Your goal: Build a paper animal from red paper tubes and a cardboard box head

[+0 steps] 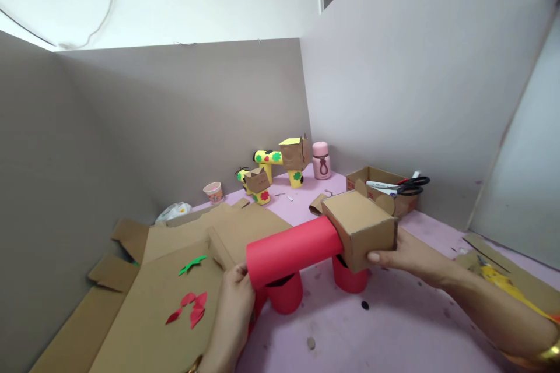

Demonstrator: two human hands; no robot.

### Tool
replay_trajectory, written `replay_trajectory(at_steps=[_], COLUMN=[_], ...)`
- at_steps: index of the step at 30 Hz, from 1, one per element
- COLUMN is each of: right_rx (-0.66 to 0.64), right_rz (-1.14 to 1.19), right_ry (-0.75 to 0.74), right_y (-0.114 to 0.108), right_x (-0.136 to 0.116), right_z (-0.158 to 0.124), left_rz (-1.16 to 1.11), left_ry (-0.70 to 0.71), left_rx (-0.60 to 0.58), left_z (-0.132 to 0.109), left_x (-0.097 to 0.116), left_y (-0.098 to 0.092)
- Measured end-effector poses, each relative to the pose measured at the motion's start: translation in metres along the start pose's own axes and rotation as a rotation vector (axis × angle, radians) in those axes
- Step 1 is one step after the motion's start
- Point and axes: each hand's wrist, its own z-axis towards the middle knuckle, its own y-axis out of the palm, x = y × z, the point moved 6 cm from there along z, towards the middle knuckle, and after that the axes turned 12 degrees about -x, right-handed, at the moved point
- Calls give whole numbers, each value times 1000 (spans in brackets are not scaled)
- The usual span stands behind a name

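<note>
A red paper tube point(289, 250) lies level as the body of a craft animal, above short red tube legs point(285, 293). A brown cardboard box point(365, 224) with rounded ears joins its right end like a head. My left hand point(234, 306) pinches the tube's left end, thumb on the rim. My right hand point(400, 256) grips the box's right side, thumb at the front lower edge and the other fingers hidden behind. Red paper petal shapes point(198, 307) and a green paper cutout point(192, 265) lie on the cardboard sheet point(144, 315) left of my left hand.
Yellow spotted animal figures point(294, 154) with box heads stand at the back, near a pink bottle point(322, 161) and a paper cup point(213, 192). A cardboard tray point(406, 205) holds markers and black scissors point(413, 185). A yellow tool point(503, 282) lies at right. Grey partitions surround the pink table.
</note>
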Motion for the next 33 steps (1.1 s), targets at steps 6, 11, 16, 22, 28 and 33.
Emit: replay_trajectory(at_steps=[6, 11, 16, 22, 28, 33], right_rx=[-5, -2, -15, -21, -41, -31], right_rz=[23, 23, 38, 68, 109, 100], right_ry=[-13, -19, -35, 3, -33, -41], right_y=[1, 1, 2, 4, 6, 3], right_x=[-1, 0, -2, -2, -4, 0], right_z=[0, 0, 0, -1, 2, 1], left_rz=[-70, -118, -180, -307, -406, -343], left_ry=[-16, -34, -68, -270, -281, -190], left_rx=[19, 28, 10, 77, -29, -41], left_z=[2, 0, -4, -8, -9, -9], left_x=[-10, -8, 3, 2, 7, 18], left_y=[-4, -1, 10, 5, 4, 14])
